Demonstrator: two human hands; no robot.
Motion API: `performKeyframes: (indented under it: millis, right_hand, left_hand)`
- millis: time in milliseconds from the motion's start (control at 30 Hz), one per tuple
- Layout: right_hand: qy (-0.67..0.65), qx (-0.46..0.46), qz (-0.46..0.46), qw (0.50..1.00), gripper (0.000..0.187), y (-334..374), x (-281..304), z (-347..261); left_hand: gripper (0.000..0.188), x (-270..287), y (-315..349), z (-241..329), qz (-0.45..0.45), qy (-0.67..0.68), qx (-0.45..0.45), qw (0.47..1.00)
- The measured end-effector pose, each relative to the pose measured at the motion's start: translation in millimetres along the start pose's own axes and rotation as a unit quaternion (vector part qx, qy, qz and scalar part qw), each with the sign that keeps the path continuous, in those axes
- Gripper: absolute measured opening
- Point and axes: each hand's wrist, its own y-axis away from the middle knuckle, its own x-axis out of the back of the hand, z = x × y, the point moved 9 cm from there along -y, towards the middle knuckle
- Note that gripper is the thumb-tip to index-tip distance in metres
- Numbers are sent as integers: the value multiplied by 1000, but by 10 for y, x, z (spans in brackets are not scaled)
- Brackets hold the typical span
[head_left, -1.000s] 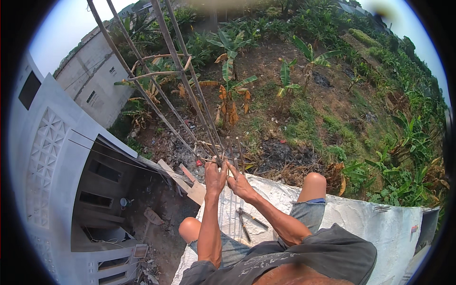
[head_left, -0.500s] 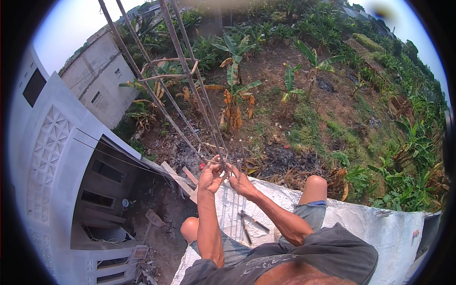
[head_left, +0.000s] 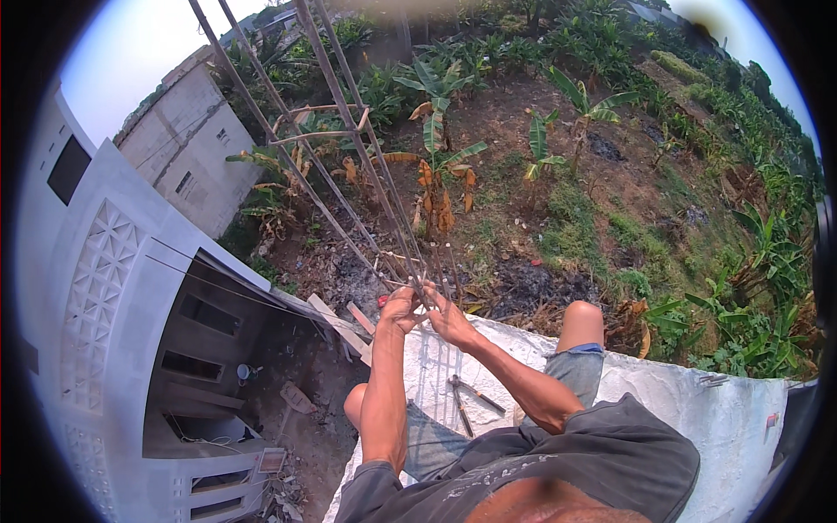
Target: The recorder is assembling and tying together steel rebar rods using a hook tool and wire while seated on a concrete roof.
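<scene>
A tall cage of steel rebar (head_left: 336, 187) with square stirrups (head_left: 318, 137) rises in front of me, leaning up to the left. Low on its near bars, both my hands meet with fingers bent inward. My left hand (head_left: 399, 309) is closed on the left side of a bar, and my right hand (head_left: 449, 319) closes on the same spot from the right. Any wire between the fingertips is too small to make out. Pincers (head_left: 460, 404) with dark handles lie open on the white ledge (head_left: 514, 342) between my knees.
To the left the ledge drops to a rubble-strewn yard (head_left: 301, 383) beside a grey building (head_left: 113, 253). Wooden boards (head_left: 340, 328) stick out by my left hand. Short rebar ends (head_left: 453, 270) stand just beyond my right hand. Beyond lies a slope with banana plants (head_left: 436, 131).
The whole view has shifted slightly, so the scene sits a little lower and further right. Both hands stay at the same place on the rebar, their fingers slightly rearranged.
</scene>
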Motion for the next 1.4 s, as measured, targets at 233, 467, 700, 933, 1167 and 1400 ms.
performKeyframes:
  millis: [233, 467, 700, 933, 1167, 1400]
  right_hand:
    - [53, -77, -8, 996, 52, 68, 63, 5]
    - [35, -102, 69, 992, 51, 241, -64, 94]
    - [51, -100, 38, 993, 42, 271, -11, 224]
    - [58, -90, 29, 994, 39, 343, -41, 177]
    - [60, -74, -5, 995, 37, 292, 21, 138]
    - [40, -111, 4, 993, 36, 320, 111, 120]
  left_hand:
    - [22, 3, -11, -369, 32, 347, -251, 903]
    - [33, -63, 490, -79, 21, 41, -302, 952]
    - [34, 13, 456, -268, 4, 169, -310, 936]
    - [55, 137, 619, -227, 48, -107, -332, 936]
    - [42, -156, 952, 83, 103, -428, -454, 775]
    - [37, -152, 552, 27, 4, -96, -259, 961]
